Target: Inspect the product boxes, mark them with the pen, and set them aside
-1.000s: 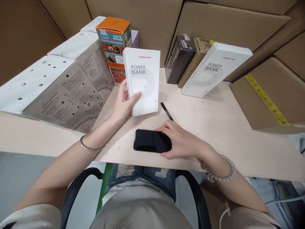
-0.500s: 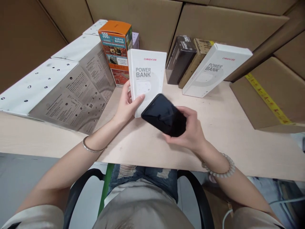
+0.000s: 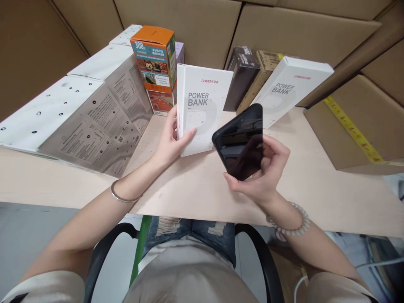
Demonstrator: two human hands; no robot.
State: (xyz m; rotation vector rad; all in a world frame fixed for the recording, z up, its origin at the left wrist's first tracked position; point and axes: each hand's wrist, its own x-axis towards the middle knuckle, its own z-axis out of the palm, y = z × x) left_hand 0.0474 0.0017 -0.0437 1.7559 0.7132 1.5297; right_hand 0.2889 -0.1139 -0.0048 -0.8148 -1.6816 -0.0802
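Note:
My left hand (image 3: 175, 136) is closed on the left edge of a white power bank box (image 3: 205, 111), with the thumb on its printed front and the fingers behind. The box stands roughly upright, tilted a little. In my right hand (image 3: 265, 168) is a black smartphone (image 3: 241, 141), gripped by its edges with its dark glossy face toward me. The phone is in the air to the right of the box, apart from it. A second white power bank box (image 3: 287, 90) leans behind the phone, which hides its lower left part.
Large white printed boxes (image 3: 94, 122) line the left side. An orange box (image 3: 154, 63) stands behind my left hand, stacked on a red one. A dark box (image 3: 243, 67) and a brown box (image 3: 267, 63) stand at the back. At right sits a taped carton (image 3: 356, 130) on the table (image 3: 183, 198).
The phone has moved right and up, away from the box, and turned more upright. The power bank box in my left hand has shifted slightly right and swung a little.

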